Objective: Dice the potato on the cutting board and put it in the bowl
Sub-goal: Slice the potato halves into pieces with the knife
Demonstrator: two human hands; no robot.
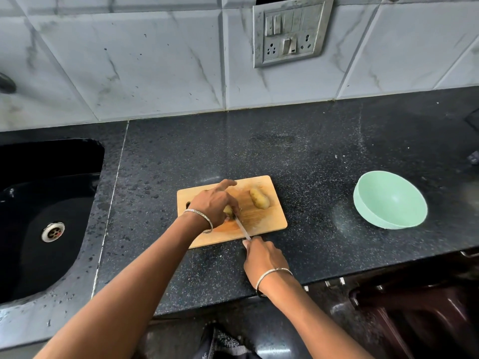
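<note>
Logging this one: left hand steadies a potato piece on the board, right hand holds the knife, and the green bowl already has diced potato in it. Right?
Not quite: the head view shows the green bowl empty. The rest holds: the left hand steadies a potato piece on the cutting board, and the right hand holds the knife.

Wide strip of bare counter [318, 161] between cutting board [269, 221] and bowl [388, 203]: straight passage to the right. More bare counter behind the board, up to the tiled wall [155, 60]. Board's near-left part is taken by left hand [212, 203], gripping a potato piece [228, 210], and by the knife [242, 228], which slants to right hand [261, 257] at the near edge. Potato half [260, 199] sits on the far-right part. Sink [46, 203] drops off at left.
</note>
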